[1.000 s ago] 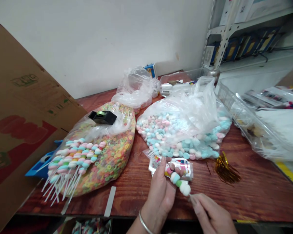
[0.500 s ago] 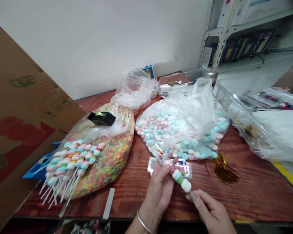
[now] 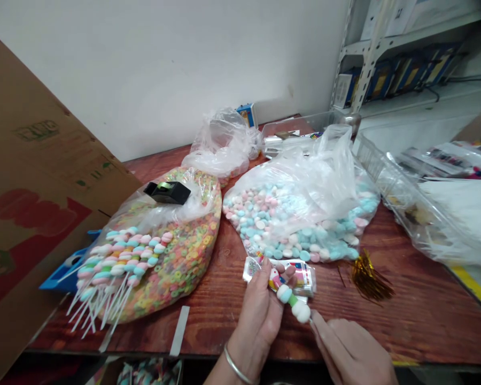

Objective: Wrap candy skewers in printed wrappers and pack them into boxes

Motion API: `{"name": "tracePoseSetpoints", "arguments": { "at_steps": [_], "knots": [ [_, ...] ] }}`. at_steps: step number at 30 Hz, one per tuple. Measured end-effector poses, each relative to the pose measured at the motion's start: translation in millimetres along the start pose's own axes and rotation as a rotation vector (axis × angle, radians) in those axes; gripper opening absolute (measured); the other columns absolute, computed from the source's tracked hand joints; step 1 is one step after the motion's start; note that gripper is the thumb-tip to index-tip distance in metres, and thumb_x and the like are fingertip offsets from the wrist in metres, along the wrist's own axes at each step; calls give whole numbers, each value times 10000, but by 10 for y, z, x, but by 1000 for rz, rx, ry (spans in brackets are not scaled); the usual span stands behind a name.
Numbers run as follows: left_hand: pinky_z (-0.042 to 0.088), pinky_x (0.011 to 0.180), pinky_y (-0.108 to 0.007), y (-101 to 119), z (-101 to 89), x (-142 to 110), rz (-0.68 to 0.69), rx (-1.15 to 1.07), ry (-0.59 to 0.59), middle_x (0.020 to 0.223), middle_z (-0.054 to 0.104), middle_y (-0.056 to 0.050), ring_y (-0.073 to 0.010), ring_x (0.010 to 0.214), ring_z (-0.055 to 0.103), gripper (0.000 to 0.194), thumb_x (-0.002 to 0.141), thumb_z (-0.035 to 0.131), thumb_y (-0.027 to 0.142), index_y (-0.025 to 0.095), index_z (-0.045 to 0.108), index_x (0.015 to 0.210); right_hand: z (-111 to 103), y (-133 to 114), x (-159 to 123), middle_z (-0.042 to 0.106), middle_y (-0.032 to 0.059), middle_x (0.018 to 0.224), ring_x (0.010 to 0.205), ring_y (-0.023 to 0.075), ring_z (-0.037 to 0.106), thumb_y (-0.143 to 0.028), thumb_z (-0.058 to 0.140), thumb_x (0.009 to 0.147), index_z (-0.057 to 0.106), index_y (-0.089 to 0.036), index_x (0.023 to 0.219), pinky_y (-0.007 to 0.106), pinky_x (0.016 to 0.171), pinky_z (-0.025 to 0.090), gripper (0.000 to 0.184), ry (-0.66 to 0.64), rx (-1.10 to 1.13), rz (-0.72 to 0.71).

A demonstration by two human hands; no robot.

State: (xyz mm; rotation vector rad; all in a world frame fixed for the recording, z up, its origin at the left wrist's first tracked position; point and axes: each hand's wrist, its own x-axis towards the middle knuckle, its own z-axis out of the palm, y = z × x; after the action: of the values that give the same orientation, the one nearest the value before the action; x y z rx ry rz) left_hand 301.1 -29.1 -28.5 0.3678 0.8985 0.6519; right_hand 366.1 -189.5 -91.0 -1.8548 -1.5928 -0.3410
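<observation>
My left hand (image 3: pixel 260 313), with a metal bangle on the wrist, pinches a small clear printed bag (image 3: pixel 264 267) around the top of a marshmallow skewer (image 3: pixel 294 303). My right hand (image 3: pixel 347 350) grips the skewer's stick at its lower end. The skewer's upper sweets sit inside the bag; a blue, a green and a white piece still show below it. More small printed bags (image 3: pixel 302 278) lie on the table just behind my hands.
A pile of finished skewers (image 3: pixel 120 262) rests on a bag of coloured cereal rings (image 3: pixel 184 251) with a black tape dispenser (image 3: pixel 167 192) on top. A bag of pastel marshmallows (image 3: pixel 300 214), gold twist ties (image 3: pixel 369 278), clear tubs (image 3: pixel 417 214), a cardboard box (image 3: pixel 36 176) surround the wooden table (image 3: pixel 404 315).
The bag, lifted and opened half a second ago, has come down over the skewer's top. Both hands shifted slightly toward me; the skewer sits deeper in the bag.
</observation>
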Motion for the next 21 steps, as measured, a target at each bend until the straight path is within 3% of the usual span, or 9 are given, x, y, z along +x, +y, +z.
{"name": "tracePoseSetpoints", "arguments": {
  "at_steps": [3,5,7,9,11,13,17,19,21],
  "knots": [
    [584,706,-356,-14,-5,6,8,11,-3,799,644,-63,-220,807,682,157,841,644,278,141,576,879,-12,-6,17,645,21,646,540,167,561,-102,501,895,597,-194,1231,301,570,407,362,2,-20,-40],
    [579,706,-355,-28,-4,7,7,0,-15,798,638,-57,-209,785,675,159,838,647,275,142,573,883,-13,-18,48,655,18,673,568,158,592,-148,511,908,639,-198,1137,271,590,442,267,-2,135,61],
    [574,703,-362,-36,1,1,-7,-31,-50,777,628,-45,-194,740,662,161,836,649,279,147,572,887,-12,-31,78,662,17,722,636,152,628,-240,496,936,666,-203,965,231,617,472,177,-71,410,323],
    [567,703,-372,-31,4,-12,-50,-69,-110,760,622,-40,-181,702,644,173,845,634,307,149,578,889,-3,-44,94,617,0,681,606,138,596,-375,480,945,640,-198,811,206,560,459,274,-172,730,658],
    [559,714,-377,-17,1,-25,-122,-97,-173,754,624,-50,-178,694,631,207,861,604,341,135,596,870,21,-55,91,449,-55,532,445,91,424,-522,486,915,604,-188,748,184,421,343,391,-242,1038,944],
    [548,736,-376,-3,-10,-33,-181,-111,-230,752,629,-63,-186,715,630,246,871,580,358,118,615,824,56,-68,79,282,-102,494,395,56,226,-597,509,878,583,-176,737,173,376,199,450,-258,1284,1121],
    [519,771,-333,-2,-46,-18,-91,-55,-268,821,661,-67,-180,782,628,181,843,619,290,114,659,847,99,-86,68,249,-116,509,413,42,154,-600,557,854,585,-161,742,174,395,163,454,-213,1495,1204],
    [504,761,-298,-3,-74,8,3,57,-224,862,680,-65,-167,795,623,171,811,669,271,121,674,893,86,-75,63,248,-114,500,408,46,159,-598,541,864,599,-162,763,173,389,177,451,-210,1452,1183],
    [488,732,-264,10,-108,42,88,211,-163,841,690,-59,-157,772,621,208,754,736,273,125,684,890,48,-44,52,374,-76,522,422,63,300,-555,545,876,620,-166,780,174,409,280,408,-214,1257,1076]
  ]
}}
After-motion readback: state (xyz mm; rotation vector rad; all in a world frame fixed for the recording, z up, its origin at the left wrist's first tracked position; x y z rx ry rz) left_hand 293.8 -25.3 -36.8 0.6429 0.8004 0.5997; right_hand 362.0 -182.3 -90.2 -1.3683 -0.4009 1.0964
